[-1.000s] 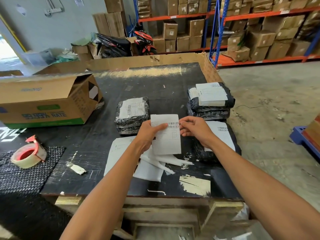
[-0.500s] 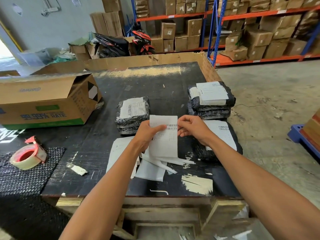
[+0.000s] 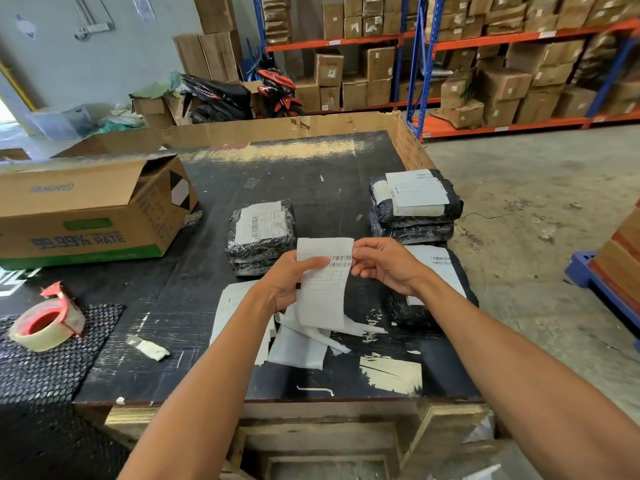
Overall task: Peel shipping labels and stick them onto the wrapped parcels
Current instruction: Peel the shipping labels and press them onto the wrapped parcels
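Observation:
A white shipping label [image 3: 323,292] with a barcode hangs upright above the black table [image 3: 301,174]. My left hand [image 3: 289,284] grips its left edge, thumb across the front. My right hand [image 3: 384,268] pinches its top right corner by the barcode. Just beyond my left hand lies a black wrapped parcel [image 3: 261,235] bearing a label. A stack of two black parcels [image 3: 414,207] with a label on top sits at the right. Another labelled black parcel [image 3: 440,289] lies partly under my right forearm.
Peeled backing sheets and strips [image 3: 298,344] lie under my hands. An open cardboard box [image 3: 86,216] lies on its side at the left. A roll of clear tape [image 3: 45,322] rests on a dotted mat [image 3: 41,368]. Shelves of cartons stand behind; the floor drops away right of the table.
The label stays in both hands and has been raised slightly. My right fingers remain working at its top right corner. The parcels have not moved.

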Motion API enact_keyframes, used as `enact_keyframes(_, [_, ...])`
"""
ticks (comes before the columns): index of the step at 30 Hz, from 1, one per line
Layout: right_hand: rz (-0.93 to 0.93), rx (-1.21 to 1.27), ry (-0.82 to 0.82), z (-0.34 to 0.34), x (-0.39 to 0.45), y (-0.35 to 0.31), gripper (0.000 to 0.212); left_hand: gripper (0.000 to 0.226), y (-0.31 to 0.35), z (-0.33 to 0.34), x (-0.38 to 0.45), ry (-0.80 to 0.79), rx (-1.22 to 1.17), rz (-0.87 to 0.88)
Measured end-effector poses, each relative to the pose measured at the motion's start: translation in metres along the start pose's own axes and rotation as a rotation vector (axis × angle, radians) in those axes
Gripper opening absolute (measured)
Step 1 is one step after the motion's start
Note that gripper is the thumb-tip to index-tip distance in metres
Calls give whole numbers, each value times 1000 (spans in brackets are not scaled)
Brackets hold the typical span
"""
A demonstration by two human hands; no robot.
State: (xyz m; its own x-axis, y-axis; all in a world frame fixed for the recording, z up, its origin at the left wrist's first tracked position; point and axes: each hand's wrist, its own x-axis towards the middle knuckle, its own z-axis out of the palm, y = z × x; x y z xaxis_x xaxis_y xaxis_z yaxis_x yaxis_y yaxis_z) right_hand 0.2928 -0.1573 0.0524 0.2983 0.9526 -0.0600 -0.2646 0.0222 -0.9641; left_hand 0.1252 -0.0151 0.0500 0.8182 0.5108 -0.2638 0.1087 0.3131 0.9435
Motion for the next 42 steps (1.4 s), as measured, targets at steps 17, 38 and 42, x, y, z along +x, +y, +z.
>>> enact_keyframes(17, [-182, -275, 132, 14, 18, -6, 15, 15, 26, 38, 10, 222, 441, 458])
enact_keyframes(38, [-37, 28, 374, 19, 20, -7, 13, 7, 31, 40, 7, 285, -440, 142])
enact_keyframes(42, [-70, -111, 337, 24, 24, -5, 31, 10, 27, 37, 9, 254, -362, 163])
